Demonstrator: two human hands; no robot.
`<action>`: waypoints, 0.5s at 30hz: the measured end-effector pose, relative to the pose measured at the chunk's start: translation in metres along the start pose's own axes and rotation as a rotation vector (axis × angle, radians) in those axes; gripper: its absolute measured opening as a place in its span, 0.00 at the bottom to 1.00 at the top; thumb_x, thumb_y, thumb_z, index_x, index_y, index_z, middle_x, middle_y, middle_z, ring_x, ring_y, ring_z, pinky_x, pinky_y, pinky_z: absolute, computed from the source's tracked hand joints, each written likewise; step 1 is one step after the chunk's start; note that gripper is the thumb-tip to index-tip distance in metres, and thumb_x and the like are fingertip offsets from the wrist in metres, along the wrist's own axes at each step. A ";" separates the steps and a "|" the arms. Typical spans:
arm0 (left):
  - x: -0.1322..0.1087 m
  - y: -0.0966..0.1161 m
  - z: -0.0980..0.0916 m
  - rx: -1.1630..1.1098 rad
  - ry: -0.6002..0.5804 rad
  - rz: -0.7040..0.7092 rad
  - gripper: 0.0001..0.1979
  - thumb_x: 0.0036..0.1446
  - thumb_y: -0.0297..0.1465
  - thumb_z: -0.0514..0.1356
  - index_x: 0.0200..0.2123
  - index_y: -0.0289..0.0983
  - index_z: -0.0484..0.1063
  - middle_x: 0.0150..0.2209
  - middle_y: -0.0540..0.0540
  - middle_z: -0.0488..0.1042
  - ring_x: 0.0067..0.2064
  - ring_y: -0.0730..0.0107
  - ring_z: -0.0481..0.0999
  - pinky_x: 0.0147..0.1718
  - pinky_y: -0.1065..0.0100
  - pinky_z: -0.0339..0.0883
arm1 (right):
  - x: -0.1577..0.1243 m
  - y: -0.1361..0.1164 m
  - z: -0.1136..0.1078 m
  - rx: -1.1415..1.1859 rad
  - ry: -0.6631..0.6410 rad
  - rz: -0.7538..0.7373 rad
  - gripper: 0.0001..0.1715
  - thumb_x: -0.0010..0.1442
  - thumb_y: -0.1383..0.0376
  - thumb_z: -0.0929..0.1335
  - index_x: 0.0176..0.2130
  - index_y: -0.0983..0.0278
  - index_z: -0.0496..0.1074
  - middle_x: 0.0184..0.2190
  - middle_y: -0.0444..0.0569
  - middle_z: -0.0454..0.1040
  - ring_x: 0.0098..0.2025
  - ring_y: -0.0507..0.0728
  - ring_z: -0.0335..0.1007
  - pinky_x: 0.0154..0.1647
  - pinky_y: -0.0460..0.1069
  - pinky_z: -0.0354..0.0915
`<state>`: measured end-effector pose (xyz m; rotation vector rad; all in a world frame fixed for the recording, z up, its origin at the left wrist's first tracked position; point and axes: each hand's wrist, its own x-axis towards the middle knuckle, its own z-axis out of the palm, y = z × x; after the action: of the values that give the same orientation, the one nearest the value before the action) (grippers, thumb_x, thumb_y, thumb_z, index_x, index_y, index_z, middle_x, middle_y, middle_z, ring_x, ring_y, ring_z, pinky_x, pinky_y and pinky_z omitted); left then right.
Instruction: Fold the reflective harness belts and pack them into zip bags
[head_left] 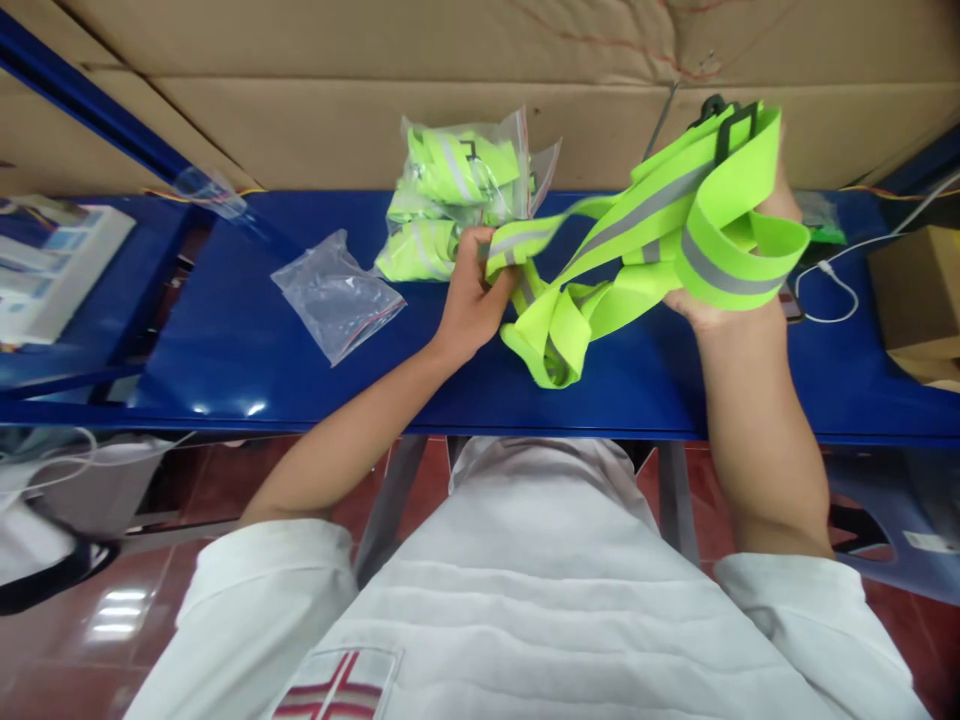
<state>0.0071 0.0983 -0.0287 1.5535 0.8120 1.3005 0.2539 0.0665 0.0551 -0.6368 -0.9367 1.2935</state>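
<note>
A neon yellow-green reflective strap harness [652, 225] with grey stripes and black buckles stretches between my two hands above the blue table. Its left part is pinched between the thumb and fingers of my left hand [474, 295]. The right bundle is gripped by my right hand [705, 305], whose fingers are mostly hidden behind the looped straps. Folds of strap hang down in the middle. Just behind my left hand lie several clear zip bags [461, 175] with similar straps folded inside. A flat, see-through zip bag [337, 295] rests to the left of that hand.
The blue table [225, 370] backs onto a cardboard wall [337, 130]. A cardboard box [919, 300] stands at the right, with a white cable [855, 295] and a partly hidden phone [790, 303] nearby. White boxes [67, 275] sit at far left.
</note>
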 end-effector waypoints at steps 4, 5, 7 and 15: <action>-0.010 0.016 0.009 -0.330 -0.230 -0.261 0.42 0.51 0.42 0.79 0.65 0.49 0.63 0.53 0.46 0.78 0.52 0.55 0.82 0.49 0.57 0.78 | 0.003 0.009 0.001 0.065 -0.028 0.041 0.21 0.57 0.45 0.76 0.37 0.58 0.76 0.39 0.44 0.82 0.49 0.62 0.81 0.56 0.57 0.76; -0.013 0.019 0.011 -0.367 -0.290 -0.312 0.49 0.45 0.39 0.82 0.67 0.50 0.62 0.54 0.46 0.78 0.54 0.52 0.82 0.50 0.56 0.78 | 0.003 0.012 0.004 0.102 -0.033 0.045 0.20 0.58 0.46 0.75 0.37 0.57 0.76 0.38 0.43 0.82 0.48 0.61 0.81 0.56 0.57 0.77; -0.019 0.023 0.015 -0.410 -0.410 -0.417 0.58 0.36 0.34 0.84 0.69 0.51 0.61 0.54 0.46 0.79 0.55 0.49 0.82 0.51 0.54 0.79 | 0.002 0.018 0.009 0.187 -0.027 0.058 0.18 0.62 0.47 0.74 0.36 0.58 0.76 0.37 0.42 0.82 0.46 0.60 0.82 0.54 0.57 0.78; -0.022 0.009 0.026 -0.410 -0.288 -0.612 0.29 0.39 0.29 0.80 0.47 0.36 0.78 0.38 0.46 0.82 0.41 0.60 0.83 0.43 0.62 0.77 | -0.002 0.021 0.012 0.236 0.086 0.039 0.23 0.68 0.43 0.67 0.38 0.58 0.77 0.36 0.44 0.82 0.48 0.62 0.83 0.47 0.57 0.81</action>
<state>0.0266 0.0694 -0.0285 1.0165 0.7033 0.7149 0.2327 0.0673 0.0429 -0.5237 -0.6915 1.3764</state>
